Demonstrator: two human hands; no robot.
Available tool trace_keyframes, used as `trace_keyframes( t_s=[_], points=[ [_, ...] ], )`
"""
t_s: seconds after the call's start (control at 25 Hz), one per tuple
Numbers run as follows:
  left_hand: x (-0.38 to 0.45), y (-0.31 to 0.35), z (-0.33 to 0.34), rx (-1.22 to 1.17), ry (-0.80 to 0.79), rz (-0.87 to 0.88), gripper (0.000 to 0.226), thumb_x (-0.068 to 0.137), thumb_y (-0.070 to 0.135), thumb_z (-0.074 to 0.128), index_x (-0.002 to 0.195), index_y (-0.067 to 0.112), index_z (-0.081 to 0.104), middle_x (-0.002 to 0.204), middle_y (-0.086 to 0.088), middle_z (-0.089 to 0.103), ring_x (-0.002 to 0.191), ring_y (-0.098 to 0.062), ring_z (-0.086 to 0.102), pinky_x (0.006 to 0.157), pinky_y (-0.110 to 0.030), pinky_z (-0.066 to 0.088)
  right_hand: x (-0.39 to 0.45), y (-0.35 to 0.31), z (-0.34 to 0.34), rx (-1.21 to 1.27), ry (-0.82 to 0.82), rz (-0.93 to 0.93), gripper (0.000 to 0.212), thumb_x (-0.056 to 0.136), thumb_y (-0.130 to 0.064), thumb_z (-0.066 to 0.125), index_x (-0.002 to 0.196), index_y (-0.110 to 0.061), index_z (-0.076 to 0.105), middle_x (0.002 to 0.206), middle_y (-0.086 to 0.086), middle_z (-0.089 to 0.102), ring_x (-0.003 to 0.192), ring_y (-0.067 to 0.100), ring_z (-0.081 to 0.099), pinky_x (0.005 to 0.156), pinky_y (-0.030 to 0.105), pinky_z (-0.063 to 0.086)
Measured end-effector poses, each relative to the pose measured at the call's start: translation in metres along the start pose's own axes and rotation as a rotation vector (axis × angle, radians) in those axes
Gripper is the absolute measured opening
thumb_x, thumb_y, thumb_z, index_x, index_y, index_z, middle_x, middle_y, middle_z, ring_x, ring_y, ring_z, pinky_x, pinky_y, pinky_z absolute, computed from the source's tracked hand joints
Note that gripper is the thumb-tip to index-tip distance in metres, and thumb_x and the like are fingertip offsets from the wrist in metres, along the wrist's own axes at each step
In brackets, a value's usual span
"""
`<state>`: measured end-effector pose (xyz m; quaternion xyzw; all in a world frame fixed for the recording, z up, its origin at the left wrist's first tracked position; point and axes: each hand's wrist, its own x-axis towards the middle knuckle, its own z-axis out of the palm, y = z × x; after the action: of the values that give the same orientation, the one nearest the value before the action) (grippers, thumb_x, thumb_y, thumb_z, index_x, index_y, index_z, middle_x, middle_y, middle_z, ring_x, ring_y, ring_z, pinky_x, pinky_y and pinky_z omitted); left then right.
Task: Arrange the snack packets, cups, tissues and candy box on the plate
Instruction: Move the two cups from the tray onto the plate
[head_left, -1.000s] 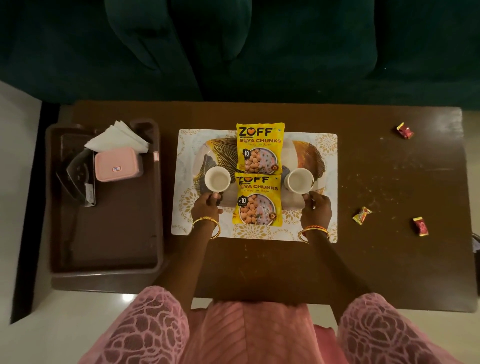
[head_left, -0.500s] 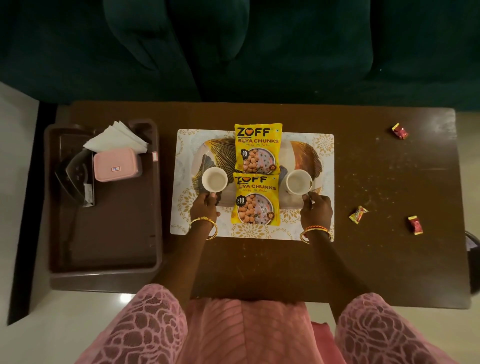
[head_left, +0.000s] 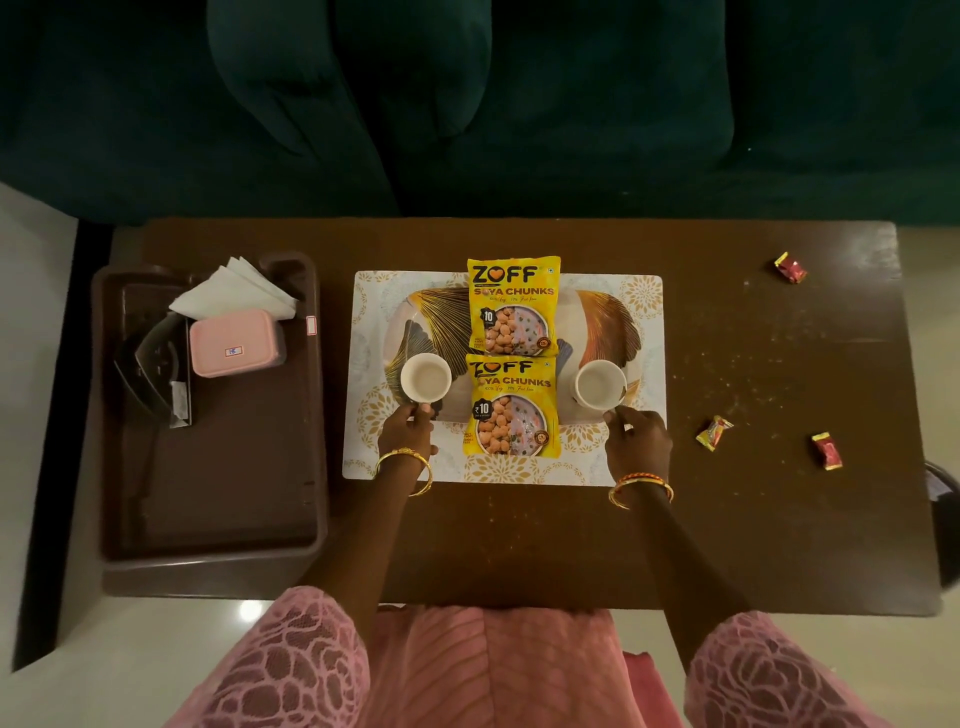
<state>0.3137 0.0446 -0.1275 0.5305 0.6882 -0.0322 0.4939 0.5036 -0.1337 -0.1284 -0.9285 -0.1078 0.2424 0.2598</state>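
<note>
Since a second ago almost nothing has shifted: both cups sit where they sat, and my hands have stayed at their near sides. My left hand (head_left: 407, 435) pinches the near side of the left cream-coloured round cup (head_left: 426, 384) with its fingertips, gold bangles on the wrist. My right hand (head_left: 637, 440) has its fingertips at the near edge of the right cream-coloured round cup (head_left: 601, 385); whether it truly grips there or only touches, I cannot tell.

Both cups stand upright on the oval plate with gold leaf pattern (head_left: 431, 314), one on each side of the nearer yellow soya chunks packet (head_left: 511, 408). A second yellow soya chunks packet (head_left: 513, 306) lies just beyond it, the two touching end to end down the middle of the plate. The plate rests on a white rectangular placemat with gold floral print (head_left: 644, 291), which lies on the dark brown wooden table (head_left: 753, 519).

Off to my left, a dark brown plastic tray (head_left: 218, 467) holds the pink rectangular candy box (head_left: 234, 343) and the folded white tissues (head_left: 236, 291), the tissues just behind the box. To my right, three wrapped candies lie loose on the table, well apart from the plate: a red one far back (head_left: 790, 268), a yellow one (head_left: 714, 432) near the placemat, and another red one (head_left: 826, 451) beside it.
</note>
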Motion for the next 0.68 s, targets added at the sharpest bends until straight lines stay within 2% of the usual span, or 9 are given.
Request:
trace_keyframes(
  t_s=[0.08,0.16,0.2,0.28,0.32,0.36,0.48,0.56,0.68],
  points=[
    [0.001,-0.002,0.001,-0.016,0.014,0.004,0.034,0.096,0.031,0.044,0.114,0.006,0.059,0.105,-0.020,0.068,0.050,-0.018,0.053,0.031,-0.011,0.038,0.001,-0.002,-0.001,-0.012,-0.005,0.001,0.024,0.090,-0.014,0.057,0.109,-0.002,0.067,0.109,0.024,0.060,0.095,0.039,0.061,0.082,0.038,0.048],
    [-0.001,-0.003,0.002,-0.053,0.040,0.001,0.036,0.095,0.034,0.047,0.117,0.007,0.057,0.103,-0.018,0.068,0.051,-0.021,0.055,0.031,-0.011,0.039,0.002,-0.003,-0.001,-0.009,-0.005,0.002,0.024,0.090,-0.013,0.057,0.109,-0.002,0.066,0.109,0.025,0.060,0.095,0.040,0.061,0.082,0.039,0.048],
    [-0.002,-0.004,0.002,-0.061,0.062,0.004,0.036,0.094,0.035,0.048,0.116,0.008,0.056,0.102,-0.017,0.069,0.055,-0.026,0.059,0.035,-0.014,0.045,0.002,-0.004,-0.002,-0.007,-0.005,0.005,0.024,0.090,-0.013,0.057,0.109,-0.002,0.066,0.110,0.025,0.060,0.094,0.040,0.061,0.082,0.039,0.048],
    [-0.004,-0.006,0.004,-0.046,0.100,0.015,0.035,0.090,0.038,0.053,0.111,0.011,0.056,0.102,-0.017,0.070,0.075,-0.038,0.066,0.061,-0.034,0.059,0.001,-0.005,-0.003,0.002,-0.009,0.019,0.024,0.090,-0.014,0.057,0.109,-0.001,0.066,0.111,0.025,0.059,0.093,0.039,0.062,0.081,0.038,0.048],
    [-0.005,-0.007,0.005,-0.044,0.107,0.016,0.035,0.088,0.039,0.055,0.109,0.011,0.055,0.101,-0.019,0.070,0.083,-0.042,0.066,0.073,-0.046,0.058,0.000,-0.006,-0.003,0.014,-0.009,0.031,0.025,0.090,-0.015,0.057,0.109,-0.001,0.066,0.111,0.025,0.059,0.092,0.039,0.062,0.081,0.037,0.048],
    [-0.007,-0.005,0.005,-0.053,0.110,0.022,0.033,0.087,0.037,0.056,0.108,0.011,0.053,0.100,-0.019,0.069,0.087,-0.043,0.066,0.078,-0.051,0.056,-0.001,-0.008,-0.003,0.030,-0.005,0.045,0.025,0.090,-0.015,0.057,0.109,-0.002,0.065,0.111,0.024,0.059,0.092,0.039,0.062,0.081,0.037,0.048],
    [-0.019,0.005,0.003,-0.044,0.129,0.069,0.031,0.089,0.026,0.057,0.110,0.005,0.049,0.103,-0.020,0.068,0.092,-0.038,0.065,0.084,-0.045,0.053,-0.007,-0.012,-0.001,0.073,0.022,0.075,0.024,0.089,-0.014,0.057,0.109,-0.003,0.063,0.112,0.023,0.058,0.091,0.037,0.063,0.081,0.038,0.049],
    [-0.023,0.007,0.003,-0.024,0.138,0.083,0.031,0.089,0.019,0.058,0.113,0.003,0.048,0.105,-0.020,0.068,0.097,-0.036,0.063,0.083,-0.039,0.048,-0.012,-0.014,0.002,0.092,0.050,0.085,0.027,0.086,-0.014,0.059,0.111,-0.005,0.059,0.115,0.022,0.055,0.099,0.038,0.060,0.083,0.042,0.051],
    [-0.026,0.007,0.003,-0.005,0.140,0.105,0.031,0.088,0.014,0.057,0.114,0.002,0.047,0.105,-0.020,0.067,0.099,-0.036,0.062,0.081,-0.038,0.046,-0.020,-0.019,0.006,0.088,0.129,0.077,0.030,0.083,-0.013,0.062,0.112,-0.005,0.056,0.116,0.022,0.052,0.107,0.039,0.054,0.083,0.045,0.050]
  ],
)
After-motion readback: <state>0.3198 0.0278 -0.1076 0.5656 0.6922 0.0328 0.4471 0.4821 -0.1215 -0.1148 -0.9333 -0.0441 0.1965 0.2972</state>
